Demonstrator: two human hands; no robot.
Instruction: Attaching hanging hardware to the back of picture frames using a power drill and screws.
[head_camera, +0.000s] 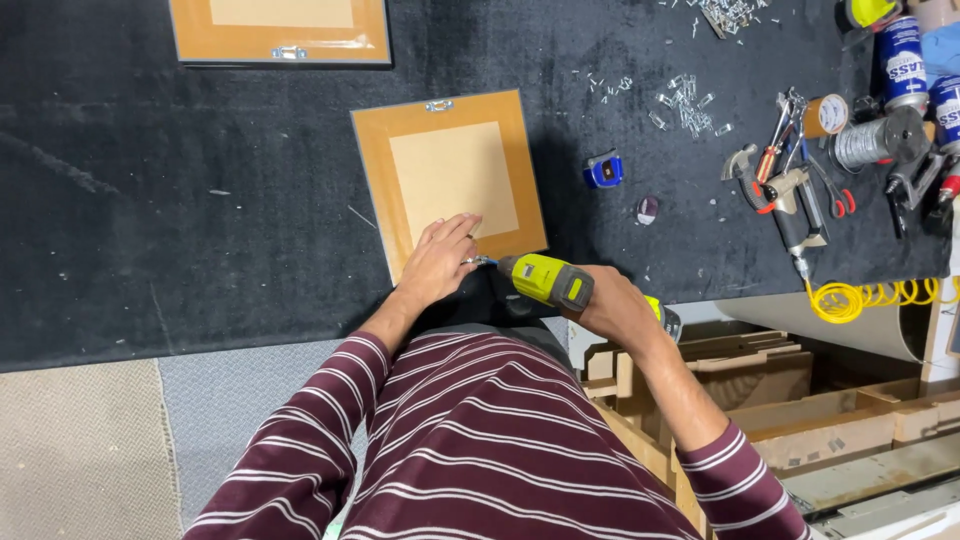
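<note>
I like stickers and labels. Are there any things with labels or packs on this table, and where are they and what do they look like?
Two cans, far right edge: round, blue and white labels.
Roll, left of the cans: tan tube, round white end label.
Tape measure, right of the frame: small, blue, pale label patch.
No screens or signs.

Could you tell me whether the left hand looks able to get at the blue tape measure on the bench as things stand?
Probably not freely: the left hand is pressing on the picture frame, and the tape measure lies off to its right, nearer the drill and right hand.
</note>
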